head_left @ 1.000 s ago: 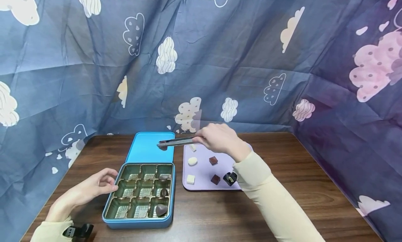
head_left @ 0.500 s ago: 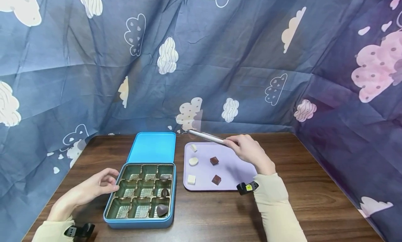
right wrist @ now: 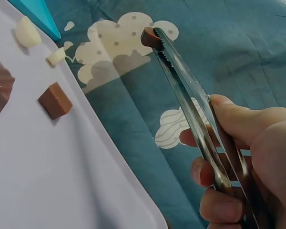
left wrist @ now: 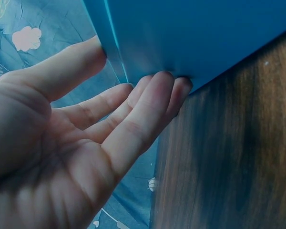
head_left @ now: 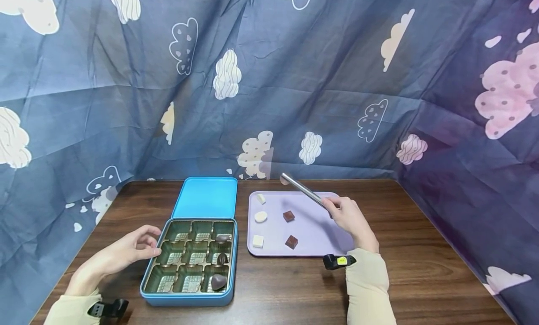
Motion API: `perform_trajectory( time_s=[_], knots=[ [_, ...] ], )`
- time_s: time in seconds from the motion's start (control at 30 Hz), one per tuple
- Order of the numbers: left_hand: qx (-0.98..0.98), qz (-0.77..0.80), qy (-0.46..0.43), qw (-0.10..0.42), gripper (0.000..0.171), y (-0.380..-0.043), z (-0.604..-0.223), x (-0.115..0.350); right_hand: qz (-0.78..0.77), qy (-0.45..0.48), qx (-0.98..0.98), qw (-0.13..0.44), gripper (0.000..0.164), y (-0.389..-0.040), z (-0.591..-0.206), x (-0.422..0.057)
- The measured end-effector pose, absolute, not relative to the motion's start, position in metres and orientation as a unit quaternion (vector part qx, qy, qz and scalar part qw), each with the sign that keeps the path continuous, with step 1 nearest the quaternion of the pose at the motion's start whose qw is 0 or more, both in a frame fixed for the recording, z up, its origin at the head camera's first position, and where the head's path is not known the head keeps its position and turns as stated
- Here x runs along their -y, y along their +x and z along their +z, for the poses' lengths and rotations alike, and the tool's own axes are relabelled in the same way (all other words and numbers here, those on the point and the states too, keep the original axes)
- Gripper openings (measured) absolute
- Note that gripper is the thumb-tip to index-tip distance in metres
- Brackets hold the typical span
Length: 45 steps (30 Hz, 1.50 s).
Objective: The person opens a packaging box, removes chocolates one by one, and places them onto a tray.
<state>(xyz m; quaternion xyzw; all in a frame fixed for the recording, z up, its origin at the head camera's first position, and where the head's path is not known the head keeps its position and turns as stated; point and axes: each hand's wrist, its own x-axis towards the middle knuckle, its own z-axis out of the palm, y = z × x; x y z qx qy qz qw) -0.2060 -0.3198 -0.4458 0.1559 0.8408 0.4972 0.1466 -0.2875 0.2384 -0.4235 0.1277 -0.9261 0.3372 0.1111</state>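
My right hand [head_left: 348,218] grips metal tongs [head_left: 303,189] above the back of the lilac tray [head_left: 311,253]. Between the serrated tips of the tongs is a brown chocolate [right wrist: 149,39], plain in the right wrist view. My left hand [head_left: 126,250] rests at the left side of the blue tin [head_left: 185,300], thumb at the rim and its other fingers, gently bent, against the wall in the left wrist view. In the tin's gold nine-compartment insert, the right column holds a dark heart-shaped chocolate [head_left: 218,282], a ridged round one [head_left: 222,258] and a dark one [head_left: 222,238] at the back.
On the tray lie two brown square chocolates [head_left: 291,242] at the middle and three white pieces [head_left: 260,217] down the left side. The tin's blue lid [head_left: 206,197] lies open behind it. A patterned cloth [head_left: 269,91] hangs behind the wooden table [head_left: 278,287].
My right hand has moved right and toward me, carrying the tongs and chocolate from over the lid to above the tray. My left hand stays at the tin.
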Motion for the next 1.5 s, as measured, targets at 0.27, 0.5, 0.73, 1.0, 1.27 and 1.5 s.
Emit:
perform_trajectory(
  time_s=[0.27, 0.5, 0.73, 1.0, 1.27, 1.5],
  knots=[
    [-0.840, 0.500, 0.162, 0.136, 0.048, -0.206, -0.447, 0.320, 0.340, 0.108, 0.928, 0.106, 0.026, -0.284, -0.434, -0.241],
    [-0.832, 0.510, 0.174, 0.134, 0.045, -0.203, -0.450, 0.322, 0.302, 0.071, 0.948, 0.071, 0.030, -0.285, -0.448, -0.241],
    [-0.834, 0.507, 0.171, 0.134, 0.046, -0.203, -0.449, 0.323, 0.279, 0.039, 0.959, 0.039, 0.033, -0.290, -0.459, -0.239],
    [-0.831, 0.511, 0.176, 0.132, 0.045, -0.203, -0.448, 0.323, 0.264, 0.014, 0.964, 0.020, 0.033, -0.292, -0.462, -0.232],
    [-0.830, 0.511, 0.181, 0.129, 0.045, -0.204, -0.447, 0.322, 0.254, 0.000, 0.967, 0.000, 0.037, -0.291, -0.462, -0.227],
    [-0.836, 0.504, 0.176, 0.130, 0.045, -0.204, -0.447, 0.321, 0.248, -0.007, 0.969, -0.004, 0.041, -0.290, -0.459, -0.227]
  ],
)
